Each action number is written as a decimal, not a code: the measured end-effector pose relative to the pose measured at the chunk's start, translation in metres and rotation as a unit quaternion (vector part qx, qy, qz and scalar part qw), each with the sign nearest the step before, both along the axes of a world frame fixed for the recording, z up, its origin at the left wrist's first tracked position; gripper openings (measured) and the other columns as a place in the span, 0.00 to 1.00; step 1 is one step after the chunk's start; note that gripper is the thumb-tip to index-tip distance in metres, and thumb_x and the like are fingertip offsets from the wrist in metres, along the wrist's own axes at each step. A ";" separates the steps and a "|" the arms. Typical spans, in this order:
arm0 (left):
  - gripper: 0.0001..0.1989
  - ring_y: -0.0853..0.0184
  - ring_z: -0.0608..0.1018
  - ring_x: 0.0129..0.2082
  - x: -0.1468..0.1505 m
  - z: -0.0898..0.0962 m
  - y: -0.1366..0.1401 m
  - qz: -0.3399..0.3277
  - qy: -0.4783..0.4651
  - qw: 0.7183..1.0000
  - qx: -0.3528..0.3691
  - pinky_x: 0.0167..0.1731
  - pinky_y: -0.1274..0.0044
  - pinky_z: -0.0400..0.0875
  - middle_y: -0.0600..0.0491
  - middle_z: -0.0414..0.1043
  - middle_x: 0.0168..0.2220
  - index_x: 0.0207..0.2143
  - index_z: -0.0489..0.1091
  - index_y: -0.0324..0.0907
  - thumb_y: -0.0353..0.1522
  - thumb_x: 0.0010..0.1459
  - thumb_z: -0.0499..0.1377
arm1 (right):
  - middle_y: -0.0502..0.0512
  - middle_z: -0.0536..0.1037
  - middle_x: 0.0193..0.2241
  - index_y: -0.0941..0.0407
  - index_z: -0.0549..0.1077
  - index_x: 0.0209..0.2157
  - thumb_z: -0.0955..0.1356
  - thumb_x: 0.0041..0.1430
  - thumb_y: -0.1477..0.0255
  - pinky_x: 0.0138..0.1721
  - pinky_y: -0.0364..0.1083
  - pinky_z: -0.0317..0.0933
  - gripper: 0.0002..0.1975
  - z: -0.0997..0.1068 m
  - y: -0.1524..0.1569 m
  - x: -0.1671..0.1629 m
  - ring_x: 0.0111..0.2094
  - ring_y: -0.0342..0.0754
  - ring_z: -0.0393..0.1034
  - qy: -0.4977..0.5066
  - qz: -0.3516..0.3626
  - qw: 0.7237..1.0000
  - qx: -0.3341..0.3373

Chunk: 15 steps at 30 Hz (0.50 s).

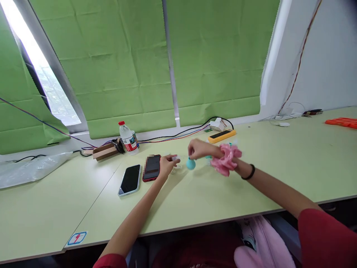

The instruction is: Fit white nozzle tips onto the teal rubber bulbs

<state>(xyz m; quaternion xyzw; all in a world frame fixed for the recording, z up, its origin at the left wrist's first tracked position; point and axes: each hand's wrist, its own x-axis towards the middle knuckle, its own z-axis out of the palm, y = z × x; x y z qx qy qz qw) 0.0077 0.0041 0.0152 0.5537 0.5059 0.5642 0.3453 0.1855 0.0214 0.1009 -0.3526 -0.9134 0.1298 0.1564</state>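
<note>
My right hand [200,148] is closed in a pinch on the top of a small teal ball-shaped piece [190,164], which hangs just above the table. Lower and to the left, the fingers of my left hand [167,164] curl around a small whitish, see-through plastic piece [175,158]; its kind is too small to tell. Beside that hand lies a phone in a red case [152,168]. A second phone with a pale case [129,180] rests further left. More teal and clear bits [208,160] lie partly hidden behind my right wrist.
A red-capped water bottle [128,138] stands at the back near an open cardboard box [105,152]. A yellow power strip [222,136] and cables run along the window side. Clear plastic wrap [36,169] lies far left, an orange object [343,122] far right.
</note>
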 end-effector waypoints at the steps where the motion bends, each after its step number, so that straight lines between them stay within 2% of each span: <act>1: 0.14 0.76 0.68 0.15 0.000 0.000 0.000 0.001 -0.005 1.000 -0.006 0.18 0.82 0.65 0.53 0.70 0.20 0.30 0.71 0.33 0.27 0.34 0.61 | 0.51 0.70 0.14 0.61 0.71 0.20 0.65 0.38 0.78 0.17 0.38 0.55 0.03 -0.017 -0.001 -0.005 0.17 0.41 0.63 -0.013 0.006 0.998 -0.053; 3: 0.14 0.76 0.68 0.15 0.001 0.000 0.001 -0.012 -0.006 1.000 -0.025 0.18 0.82 0.65 0.54 0.70 0.19 0.30 0.71 0.33 0.25 0.34 0.61 | 0.49 0.68 0.12 0.62 0.70 0.21 0.63 0.42 0.76 0.18 0.38 0.55 0.05 -0.047 -0.002 -0.012 0.15 0.40 0.61 0.020 -0.015 0.995 -0.096; 4: 0.15 0.76 0.68 0.15 0.002 0.000 0.000 -0.025 -0.004 0.999 -0.035 0.19 0.82 0.65 0.54 0.70 0.19 0.30 0.71 0.33 0.24 0.34 0.60 | 0.49 0.67 0.13 0.61 0.70 0.22 0.63 0.44 0.74 0.20 0.38 0.54 0.06 -0.058 -0.002 -0.014 0.16 0.39 0.60 0.048 -0.012 0.995 -0.088; 6: 0.15 0.76 0.68 0.15 0.003 0.002 -0.001 -0.062 -0.008 0.997 -0.054 0.19 0.82 0.66 0.54 0.70 0.19 0.30 0.71 0.33 0.24 0.34 0.60 | 0.49 0.67 0.16 0.61 0.70 0.23 0.62 0.49 0.71 0.23 0.39 0.54 0.09 -0.073 -0.004 -0.015 0.19 0.39 0.60 0.111 -0.007 0.993 -0.026; 8: 0.15 0.75 0.68 0.16 0.003 0.004 -0.002 -0.102 -0.019 0.992 -0.068 0.20 0.81 0.66 0.54 0.69 0.19 0.31 0.71 0.33 0.25 0.34 0.60 | 0.51 0.67 0.20 0.60 0.70 0.24 0.59 0.53 0.69 0.28 0.40 0.55 0.13 -0.082 -0.008 -0.014 0.24 0.41 0.60 0.168 0.007 0.985 0.032; 10: 0.16 0.75 0.67 0.17 0.002 0.007 -0.004 -0.130 -0.025 0.988 -0.078 0.20 0.80 0.66 0.55 0.68 0.18 0.32 0.70 0.32 0.26 0.34 0.61 | 0.53 0.67 0.26 0.59 0.69 0.28 0.58 0.55 0.68 0.31 0.42 0.55 0.13 -0.088 -0.014 -0.012 0.28 0.42 0.61 0.204 0.024 0.978 0.043; 13: 0.17 0.76 0.67 0.17 -0.002 0.008 -0.003 -0.156 -0.031 0.983 -0.095 0.19 0.81 0.64 0.55 0.66 0.18 0.34 0.70 0.33 0.29 0.36 0.62 | 0.55 0.66 0.33 0.57 0.68 0.34 0.64 0.49 0.67 0.32 0.43 0.56 0.10 -0.091 -0.021 -0.013 0.32 0.45 0.61 0.197 0.018 0.980 0.020; 15: 0.17 0.76 0.67 0.18 -0.005 0.008 -0.002 -0.181 -0.048 0.976 -0.108 0.19 0.81 0.64 0.54 0.66 0.20 0.34 0.69 0.33 0.32 0.39 0.61 | 0.55 0.67 0.32 0.56 0.68 0.33 0.67 0.43 0.69 0.31 0.45 0.57 0.12 -0.091 -0.023 -0.014 0.32 0.48 0.61 0.180 -0.002 0.984 0.014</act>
